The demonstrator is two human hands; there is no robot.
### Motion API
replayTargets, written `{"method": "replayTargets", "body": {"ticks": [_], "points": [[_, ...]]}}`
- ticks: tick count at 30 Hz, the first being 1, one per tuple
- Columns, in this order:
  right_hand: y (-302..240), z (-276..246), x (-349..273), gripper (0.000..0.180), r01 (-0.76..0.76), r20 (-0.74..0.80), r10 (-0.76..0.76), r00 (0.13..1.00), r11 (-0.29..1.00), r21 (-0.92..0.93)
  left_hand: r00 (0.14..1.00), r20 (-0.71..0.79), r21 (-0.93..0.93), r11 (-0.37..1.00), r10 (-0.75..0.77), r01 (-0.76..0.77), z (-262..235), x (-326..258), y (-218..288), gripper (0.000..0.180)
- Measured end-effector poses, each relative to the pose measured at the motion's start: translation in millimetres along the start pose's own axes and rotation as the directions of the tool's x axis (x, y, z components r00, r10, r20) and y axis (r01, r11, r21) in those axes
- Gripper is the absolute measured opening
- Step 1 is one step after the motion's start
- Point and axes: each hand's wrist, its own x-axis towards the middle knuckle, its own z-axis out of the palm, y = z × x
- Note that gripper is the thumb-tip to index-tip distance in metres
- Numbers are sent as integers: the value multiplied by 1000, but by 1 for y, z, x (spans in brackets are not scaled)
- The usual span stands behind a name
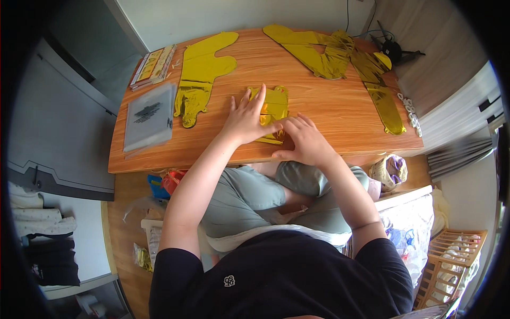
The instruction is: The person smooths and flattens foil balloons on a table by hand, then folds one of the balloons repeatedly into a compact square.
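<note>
I see a folded gold foil balloon [272, 109] lying flat at frame centre, on the near part of the wooden table [340, 114]. My left hand [246, 119] presses flat on its left half, fingers spread wide, pinching nothing. My right hand [304, 142] sits just lower right of it, fingers together and curled down onto the foil's lower right edge; can't tell if it pinches the foil or only presses. Left of the hands, a larger flat gold foil balloon [201, 74] runs toward upper centre-left. Upper right of frame: more flattened gold foil shapes [332, 53], one long strip [383, 98] trailing down the right side. Left edge of table: clear plastic packet [150, 117], with a stack of smaller packets [154, 65] above it. Below the table, my crossed legs in grey-green trousers [249, 194].
</note>
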Motion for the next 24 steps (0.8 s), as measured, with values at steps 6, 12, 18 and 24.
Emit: {"method": "replayTargets", "body": {"ticks": [6, 12, 18, 24], "points": [[-9, 3, -27, 60, 77, -16, -79, 997, 994, -83, 996, -50, -935, 349, 71, -71, -6, -9, -25, 95], [-14, -14, -70, 34, 253, -242, -275, 930, 960, -117, 864, -165, -691, 569, 475, -445, -31, -79, -14, 106], [-30, -49, -75, 43, 200, -442, -77, 894, 950, 239, 884, -268, -401, 790, 384, -464, -14, -116, 21, 75], [-33, -78, -18, 69, -144, -206, 509, 836, 565, 813, 995, -95, -987, 126, 22, -97, -46, -91, 48, 79]]}}
